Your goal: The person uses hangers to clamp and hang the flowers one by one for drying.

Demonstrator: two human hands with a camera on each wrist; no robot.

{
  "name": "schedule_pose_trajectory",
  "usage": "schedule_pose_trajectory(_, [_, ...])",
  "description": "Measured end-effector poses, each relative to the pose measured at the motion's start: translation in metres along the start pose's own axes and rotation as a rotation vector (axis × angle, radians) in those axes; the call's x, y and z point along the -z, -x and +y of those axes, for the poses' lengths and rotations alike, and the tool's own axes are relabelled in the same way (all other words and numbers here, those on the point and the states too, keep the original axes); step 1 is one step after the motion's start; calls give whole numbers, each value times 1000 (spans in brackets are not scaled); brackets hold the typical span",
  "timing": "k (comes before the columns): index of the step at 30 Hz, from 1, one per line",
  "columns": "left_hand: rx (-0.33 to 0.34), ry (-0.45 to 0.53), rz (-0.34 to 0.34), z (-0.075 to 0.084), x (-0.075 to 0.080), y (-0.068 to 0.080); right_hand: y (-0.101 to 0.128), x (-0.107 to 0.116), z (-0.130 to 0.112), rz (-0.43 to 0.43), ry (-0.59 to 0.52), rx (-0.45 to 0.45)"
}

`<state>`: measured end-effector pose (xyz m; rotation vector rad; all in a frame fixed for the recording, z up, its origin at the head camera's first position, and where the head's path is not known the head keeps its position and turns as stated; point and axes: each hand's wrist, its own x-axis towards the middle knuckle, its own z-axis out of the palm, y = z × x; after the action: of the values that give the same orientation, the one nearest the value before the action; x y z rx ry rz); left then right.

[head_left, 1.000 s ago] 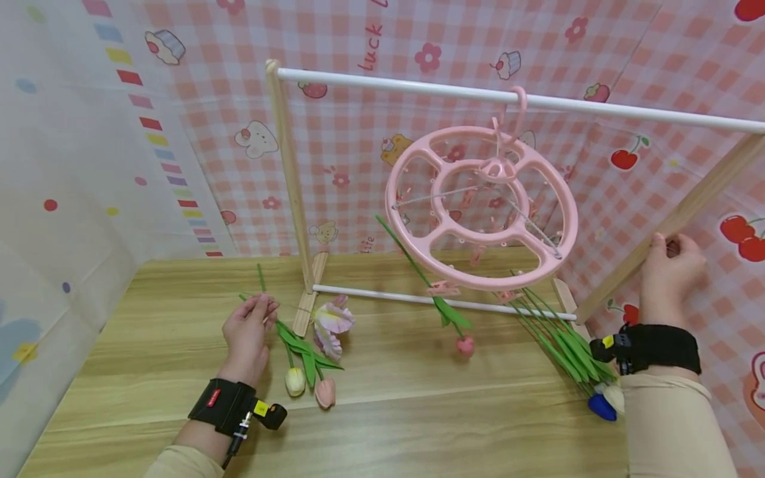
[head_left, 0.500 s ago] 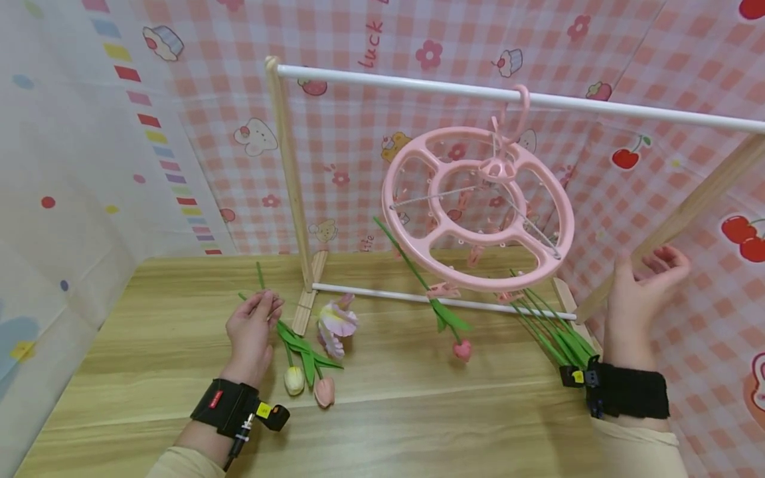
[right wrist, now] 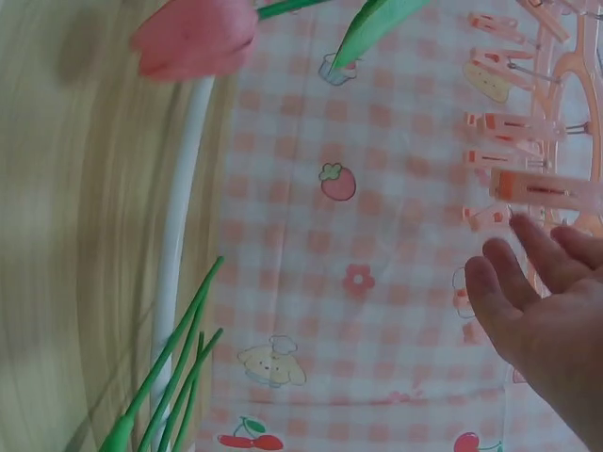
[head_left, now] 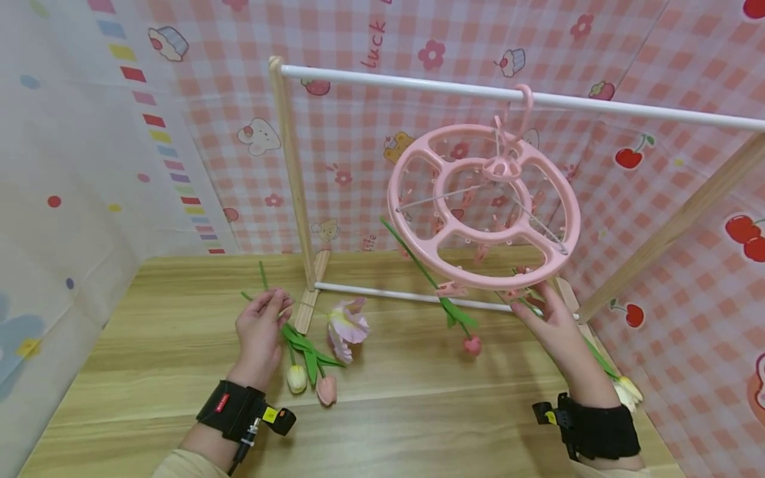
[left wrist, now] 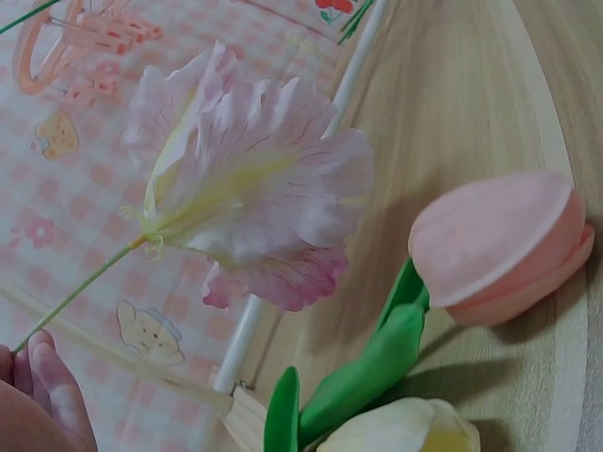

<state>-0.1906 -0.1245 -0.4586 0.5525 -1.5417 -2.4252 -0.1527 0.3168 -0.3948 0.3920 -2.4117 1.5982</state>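
Observation:
My left hand pinches the thin stem of a pale lilac artificial flower with ruffled petals and a yellow centre, raised over the table. Just below it lie a cream tulip and a peach tulip with green leaves. A round pink clip hanger hangs from the white rail. My right hand is under its near right rim, fingers loosely spread. In the right wrist view the fingertips are right beside a pink clip. A pink tulip hangs head down from another clip.
The wooden rack's top rail and lower bar span the back. More tulips lie at the right, partly behind my right arm. Wooden posts stand on either side, with patterned cloth behind.
My right hand has come left from beside the right post to below the hanger's rim, its fingers loosening. The left hand, still pinching the lilac flower, has shifted slightly right.

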Motion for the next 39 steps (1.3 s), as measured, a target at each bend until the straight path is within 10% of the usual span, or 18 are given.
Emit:
schedule_pose_trajectory(17, [-39, 10, -62, 8, -12, 21, 0, -11, 1, 103, -278, 62])
schedule_pose_trajectory(39, [-187, -57, -252, 15, -37, 64, 9, -25, -16, 65, -142, -1])
